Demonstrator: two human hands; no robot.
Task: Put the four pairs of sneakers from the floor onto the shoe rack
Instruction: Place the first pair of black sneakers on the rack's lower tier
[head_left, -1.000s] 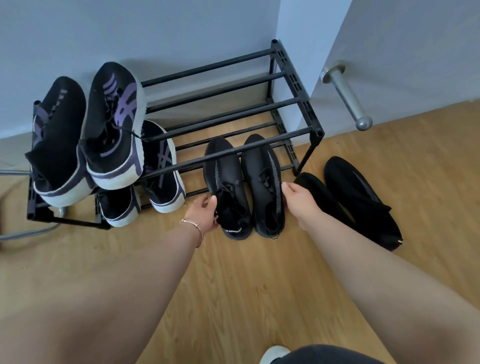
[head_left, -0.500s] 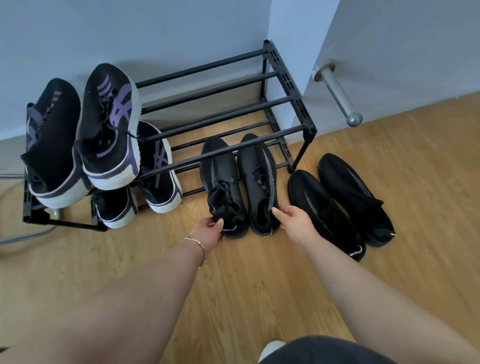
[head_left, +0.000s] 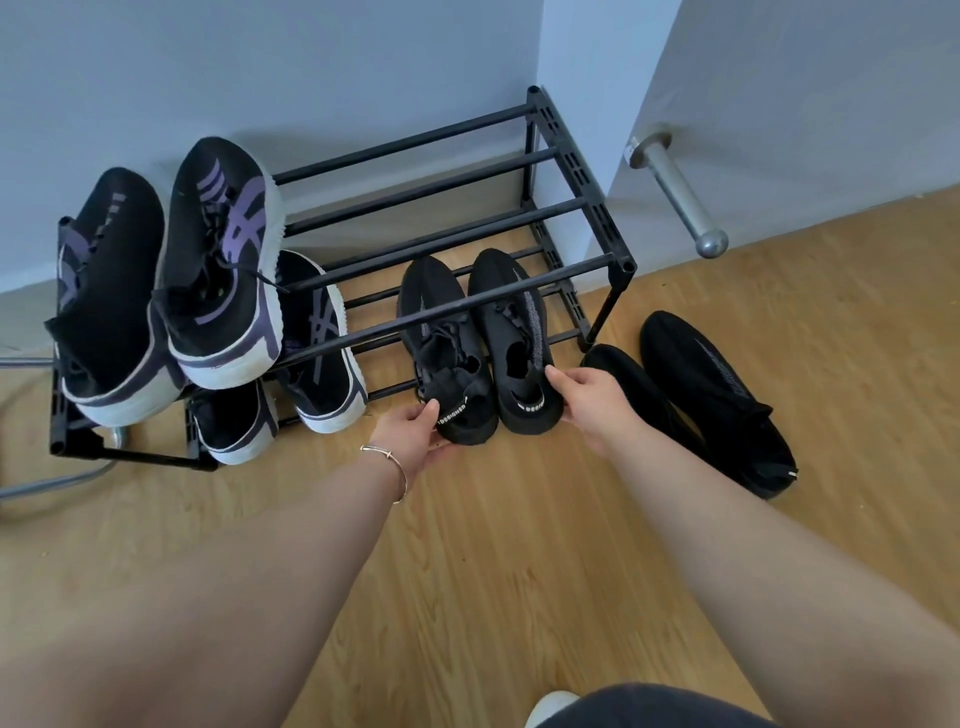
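The black two-tier shoe rack (head_left: 576, 171) stands against the wall. A black-and-purple sneaker pair (head_left: 218, 260) rests on the left of its top tier. A second such pair (head_left: 322, 343) sits below on the lower tier. To the right on the lower tier is a black knit pair, toes under the front bar. My left hand (head_left: 410, 431) pinches the heel of the left knit sneaker (head_left: 441, 353). My right hand (head_left: 587, 400) holds the heel side of the right knit sneaker (head_left: 514, 332). Another black pair (head_left: 717, 384) lies on the floor right of the rack.
A grey door with a metal lever handle (head_left: 675, 192) juts out just right of the rack. A metal tube (head_left: 52, 486) curves over the wooden floor at the far left. The right half of the top tier holds no shoes.
Both hands have slid back from the sides of the black knit pair to its heels. The pair stays on the lower tier.
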